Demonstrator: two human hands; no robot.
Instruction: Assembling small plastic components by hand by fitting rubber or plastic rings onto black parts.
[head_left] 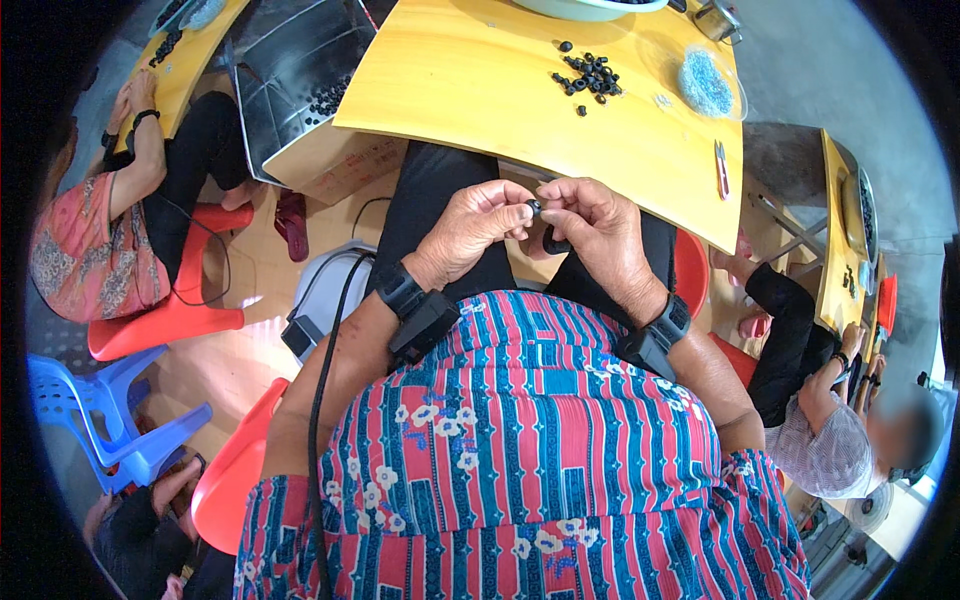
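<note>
yellow tabletop [450, 80] spans the upper middle of the frame, bearing a scatter of black pieces [590, 80], a clear dish [743, 105] of pale-blue bits [705, 82] and, toward its right edge, thread snips [722, 170]. below its near edge, just above frame centre, one small black piece [535, 206] is too tiny to show its direction or long axis. the left hand [475, 232] pinches it between thumb and fingertip; the right hand [598, 232] bends its fingers just beside it, whether gripping i cannot tell.

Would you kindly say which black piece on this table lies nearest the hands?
The lowest black piece, lying alone below the pile; the others lie farther up.
</note>
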